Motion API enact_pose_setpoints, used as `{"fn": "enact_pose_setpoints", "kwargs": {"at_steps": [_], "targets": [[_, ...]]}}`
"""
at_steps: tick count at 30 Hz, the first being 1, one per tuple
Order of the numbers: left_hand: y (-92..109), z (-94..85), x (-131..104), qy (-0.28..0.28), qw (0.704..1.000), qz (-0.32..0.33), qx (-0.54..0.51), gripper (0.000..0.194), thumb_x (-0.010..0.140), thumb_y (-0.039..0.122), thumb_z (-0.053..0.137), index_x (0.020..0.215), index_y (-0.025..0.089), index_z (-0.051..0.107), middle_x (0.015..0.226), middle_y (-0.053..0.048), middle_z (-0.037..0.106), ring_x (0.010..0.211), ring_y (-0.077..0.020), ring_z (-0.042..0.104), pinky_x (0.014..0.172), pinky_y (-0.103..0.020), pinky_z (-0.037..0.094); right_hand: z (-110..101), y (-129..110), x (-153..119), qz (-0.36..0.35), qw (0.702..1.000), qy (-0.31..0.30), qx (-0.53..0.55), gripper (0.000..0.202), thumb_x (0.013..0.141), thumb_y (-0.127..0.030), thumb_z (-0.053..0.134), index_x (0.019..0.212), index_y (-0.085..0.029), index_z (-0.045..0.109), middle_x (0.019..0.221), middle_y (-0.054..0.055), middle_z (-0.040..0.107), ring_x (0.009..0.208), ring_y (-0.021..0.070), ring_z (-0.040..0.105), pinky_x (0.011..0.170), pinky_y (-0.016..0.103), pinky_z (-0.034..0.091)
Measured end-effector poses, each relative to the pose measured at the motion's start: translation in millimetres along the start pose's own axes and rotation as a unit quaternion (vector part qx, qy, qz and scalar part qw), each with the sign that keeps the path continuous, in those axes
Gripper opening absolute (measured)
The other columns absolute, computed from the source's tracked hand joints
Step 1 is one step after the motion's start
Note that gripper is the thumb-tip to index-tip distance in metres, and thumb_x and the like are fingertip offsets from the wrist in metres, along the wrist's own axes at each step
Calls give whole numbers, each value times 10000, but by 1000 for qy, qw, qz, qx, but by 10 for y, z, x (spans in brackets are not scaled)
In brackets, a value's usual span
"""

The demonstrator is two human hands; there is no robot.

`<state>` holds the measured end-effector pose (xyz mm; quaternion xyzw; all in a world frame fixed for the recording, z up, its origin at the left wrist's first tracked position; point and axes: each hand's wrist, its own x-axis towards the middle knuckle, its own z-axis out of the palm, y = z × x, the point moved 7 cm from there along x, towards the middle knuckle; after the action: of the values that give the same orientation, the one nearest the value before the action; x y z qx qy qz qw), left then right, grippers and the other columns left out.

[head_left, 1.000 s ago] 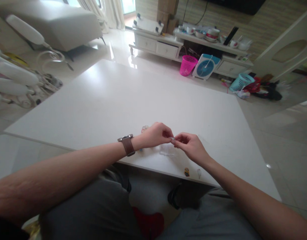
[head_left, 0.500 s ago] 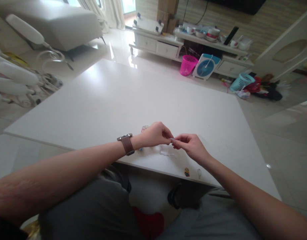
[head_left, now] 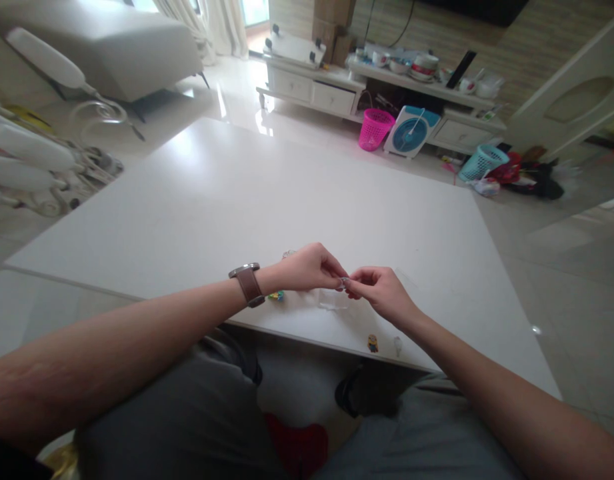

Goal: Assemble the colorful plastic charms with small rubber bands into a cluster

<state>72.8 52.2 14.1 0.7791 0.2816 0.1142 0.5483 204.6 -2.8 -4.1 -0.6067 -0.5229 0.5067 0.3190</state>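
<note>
Over the white table (head_left: 307, 193), my left hand (head_left: 314, 267) and my right hand (head_left: 381, 290) meet with fingertips pinched on one small, pale, shiny piece (head_left: 343, 283). Its kind is too small to make out. Just under the fingers lies a clear plastic box or tray (head_left: 333, 300). A small yellow-and-blue cartoon figure charm (head_left: 373, 343) rests near the front edge, beside a small clear-and-white piece (head_left: 397, 346). By my left wrist, which wears a brown-strapped watch (head_left: 247, 283), lies a small green, yellow and blue piece (head_left: 276, 296). Another small object (head_left: 289, 254) shows partly behind that forearm.
White chairs (head_left: 41, 147) stand at the left. Beyond the table are a pink basket (head_left: 375, 129), a blue-and-white box fan (head_left: 411, 131) and a light-blue basket (head_left: 483, 163). A low white cabinet (head_left: 331, 97) runs along the wall. My legs are below the table's front edge.
My left wrist has shifted slightly left, so more of the green and yellow piece shows. The small pale piece between both hands' fingertips is a little more visible.
</note>
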Motion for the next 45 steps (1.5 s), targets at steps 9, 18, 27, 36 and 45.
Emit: {"fn": "enact_pose_setpoints", "kwargs": {"at_steps": [9,18,27,36,45], "targets": [[-95,6,6,12,998,-67,-11,342,752,423,683,974,183,785,770,-33,741,494,-67,494,427,-167,343,-14,37,29,-9,1000,-3,-4,343,729,-481,754,760,-143,708,660,39,673,634,135,600,601,243,459],[-88,-1,20,17,998,-55,10,299,735,370,689,921,156,784,742,-51,737,556,-96,566,444,-166,353,24,43,25,-15,1000,-21,-8,354,764,-492,732,815,-143,746,716,55,704,669,147,628,634,252,483],[-69,-12,37,43,997,-48,47,233,711,295,700,873,148,783,736,-55,742,668,-136,655,495,-170,401,49,0,2,-13,1000,-20,-13,354,743,-489,742,808,-141,745,722,57,703,673,150,621,628,253,478],[-4,11,15,16,999,-16,38,221,726,300,718,875,147,779,748,-62,748,733,-164,692,583,-199,479,31,11,18,-23,999,-20,-13,310,750,-452,754,751,-143,725,673,42,684,626,128,586,574,231,426],[-191,85,36,-51,992,-70,-95,390,781,484,694,954,136,726,843,-98,751,680,-137,658,478,-175,415,-2,23,18,-23,1000,-3,-13,275,746,-408,743,754,-136,703,664,32,669,623,125,584,583,234,429]]}}
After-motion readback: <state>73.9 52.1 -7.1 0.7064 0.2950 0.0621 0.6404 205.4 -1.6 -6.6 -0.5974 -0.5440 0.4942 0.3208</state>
